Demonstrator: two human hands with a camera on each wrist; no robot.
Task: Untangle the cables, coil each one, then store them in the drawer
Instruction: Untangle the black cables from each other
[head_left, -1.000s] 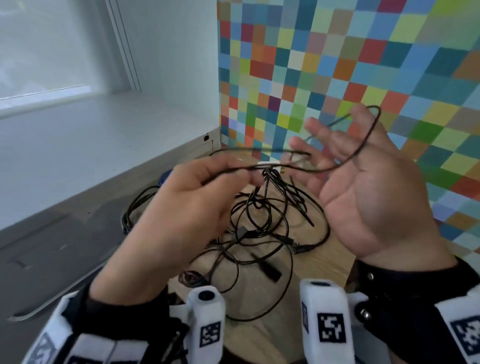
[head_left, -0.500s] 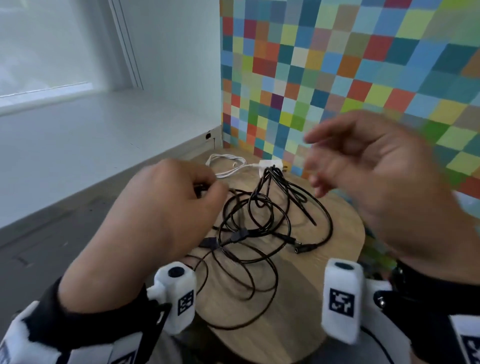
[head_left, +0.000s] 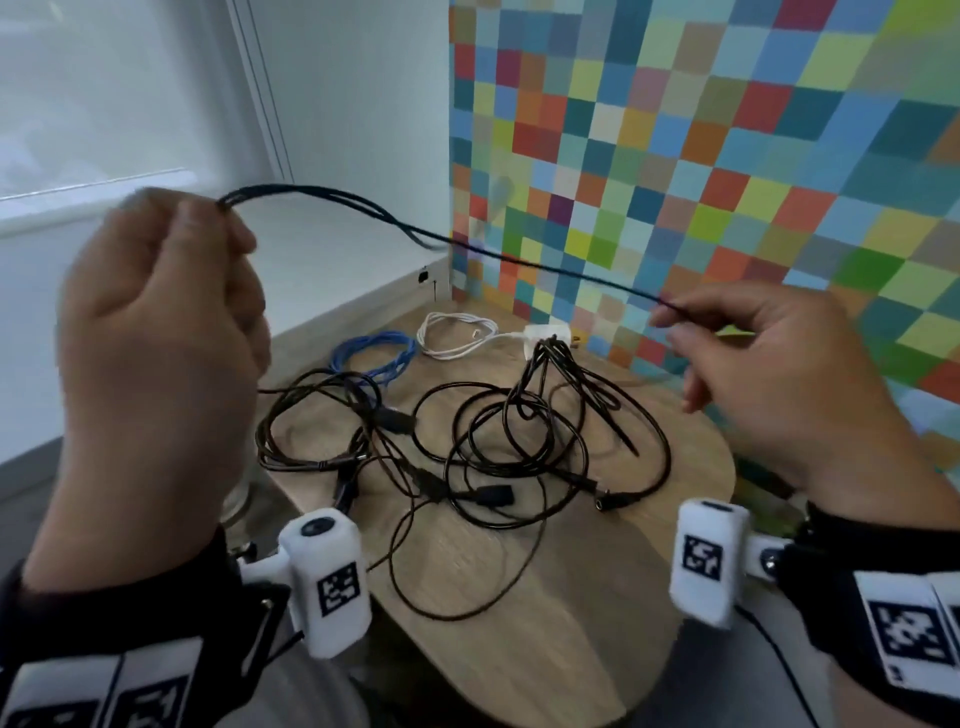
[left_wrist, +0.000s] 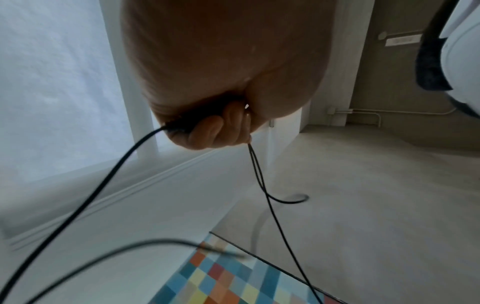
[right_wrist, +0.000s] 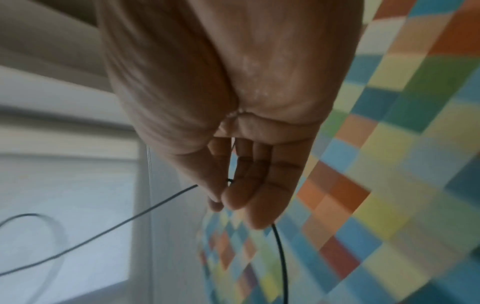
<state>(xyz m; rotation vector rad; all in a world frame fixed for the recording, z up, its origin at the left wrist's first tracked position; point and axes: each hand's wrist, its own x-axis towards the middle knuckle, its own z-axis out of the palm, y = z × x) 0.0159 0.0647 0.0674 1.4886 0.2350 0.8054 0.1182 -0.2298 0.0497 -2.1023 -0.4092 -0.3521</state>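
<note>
A thin black cable runs taut through the air between my two hands, above the table. My left hand is raised at the left and grips looped strands of it in a fist. My right hand at the right pinches the cable's other stretch between thumb and forefinger, the other fingers straight. Below, a tangle of black cables lies on the round wooden table. A coiled blue cable and a coiled white cable with its white charger lie at the table's far edge.
A multicoloured checked panel stands close behind and to the right of the table. A white ledge and window lie to the left. Grey floor shows under the table at left. No drawer is visible.
Both hands have spread apart: the left rose up and to the left with the cable loops, the right took hold of the cable and pulled it taut to the right.
</note>
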